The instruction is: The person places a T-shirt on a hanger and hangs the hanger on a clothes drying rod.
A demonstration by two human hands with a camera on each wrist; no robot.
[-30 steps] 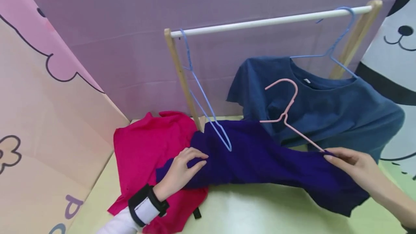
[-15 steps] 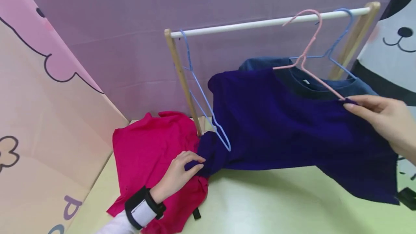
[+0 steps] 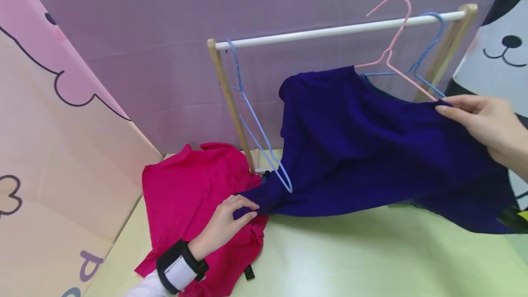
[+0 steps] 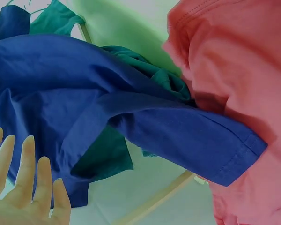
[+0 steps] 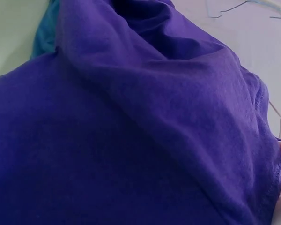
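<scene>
Two hands (image 3: 227,219) (image 3: 488,123) flank a purple shirt (image 3: 367,150); tabletop (image 3: 342,260) borders its edge.

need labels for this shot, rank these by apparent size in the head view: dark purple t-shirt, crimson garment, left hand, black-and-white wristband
1. Dark purple t-shirt
2. Crimson garment, partly covered
3. Left hand and black-and-white wristband: too alike to rank

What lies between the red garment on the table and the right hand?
In the head view, the purple shirt on the pink hanger, overlapped toward the red garment by the lower end of the bare blue hanger.
</scene>
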